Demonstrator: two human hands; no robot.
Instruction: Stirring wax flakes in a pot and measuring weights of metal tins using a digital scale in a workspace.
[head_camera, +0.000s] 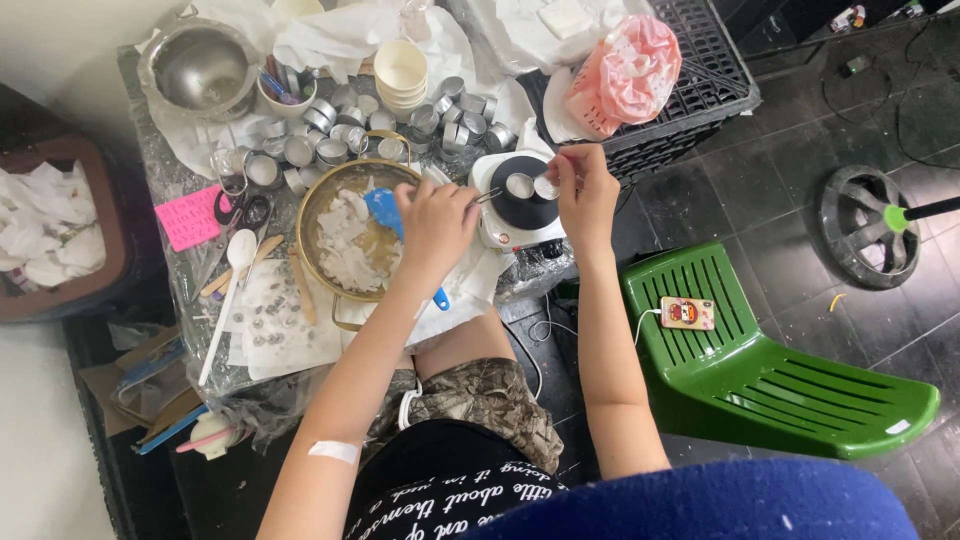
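The big gold pan (325, 262) sits on the crowded table (150, 150), and it is full of white wax chunks (345, 245), hard bits that would snap, not bend. Beside it is a small white hot plate (500, 225) with a black top. Two little tin cups (530, 186) sit there with pale stuff inside. They look light and thin, maybe hot, so the rim is the safest spot to hold. The left hand (435, 228) is closed around a thin metal tool (487, 196), over the pan's edge, near a blue scoop (384, 210). The right hand (585, 190) pinches something tiny above one cup; I cannot tell what. Many empty tins (340, 125) and stacked paper cups (401, 72) wait behind
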